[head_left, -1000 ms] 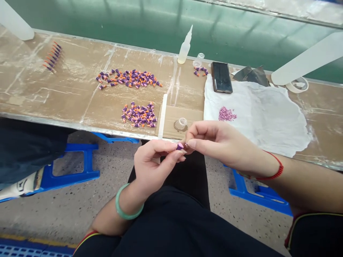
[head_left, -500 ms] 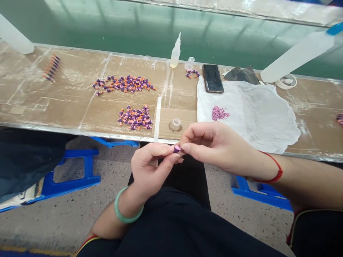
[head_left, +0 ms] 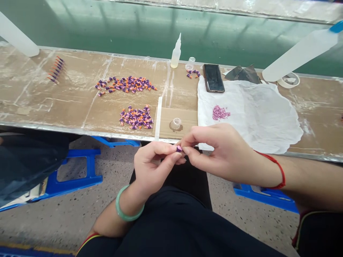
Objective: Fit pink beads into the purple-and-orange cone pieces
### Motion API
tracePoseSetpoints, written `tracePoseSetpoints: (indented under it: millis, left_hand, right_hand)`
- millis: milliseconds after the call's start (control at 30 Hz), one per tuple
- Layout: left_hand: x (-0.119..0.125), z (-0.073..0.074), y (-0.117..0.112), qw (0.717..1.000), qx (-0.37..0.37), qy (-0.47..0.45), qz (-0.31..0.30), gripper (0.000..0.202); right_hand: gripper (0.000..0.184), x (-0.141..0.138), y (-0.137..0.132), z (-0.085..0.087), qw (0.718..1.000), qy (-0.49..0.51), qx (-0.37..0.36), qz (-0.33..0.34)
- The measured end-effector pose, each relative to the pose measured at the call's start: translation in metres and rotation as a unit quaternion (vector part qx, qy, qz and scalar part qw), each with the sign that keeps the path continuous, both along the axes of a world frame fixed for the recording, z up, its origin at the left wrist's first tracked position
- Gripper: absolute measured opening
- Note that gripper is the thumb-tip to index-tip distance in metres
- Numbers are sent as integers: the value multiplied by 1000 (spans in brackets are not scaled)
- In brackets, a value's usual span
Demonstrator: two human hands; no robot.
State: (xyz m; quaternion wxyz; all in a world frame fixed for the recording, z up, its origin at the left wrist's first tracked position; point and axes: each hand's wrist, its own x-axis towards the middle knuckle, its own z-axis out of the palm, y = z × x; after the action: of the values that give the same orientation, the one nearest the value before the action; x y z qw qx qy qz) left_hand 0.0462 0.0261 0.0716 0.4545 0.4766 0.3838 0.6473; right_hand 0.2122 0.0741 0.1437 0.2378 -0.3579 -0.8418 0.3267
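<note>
Small purple cone [head_left: 179, 149] pinched tight between fingers [head_left: 170, 155] of left hand [head_left: 151, 171] and right hand [head_left: 223, 153] (green bangle [head_left: 125, 210] on left wrist), just past desk [head_left: 80, 129] edge, above dark pants [head_left: 184, 185].

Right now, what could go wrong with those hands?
The tiny purple piece, pinched between the left hand and right hand, is held over the lap, so a slip could drop it and lose it on the floor. The right hand is also close to the white cloth; a careless brush might scatter the loose pink beads.
</note>
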Motion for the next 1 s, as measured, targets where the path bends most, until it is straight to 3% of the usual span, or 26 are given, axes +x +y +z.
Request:
tracePoseSetpoints:
  millis: [167,567,1000]
  left_hand:
    - [-1,1,0,996,-30,-71,-37,23]
    - [-3,0,-4,998,-11,-39,-41,6]
    - [-1,5,-1,997,-40,-54,-31,14]
  right_hand:
    - [15,3,1,3,1000,4,-14,24]
    - [15,-1,2,6,999,8,-49,-8]
    - [15,-1,0,5,1000,10,-12,2]
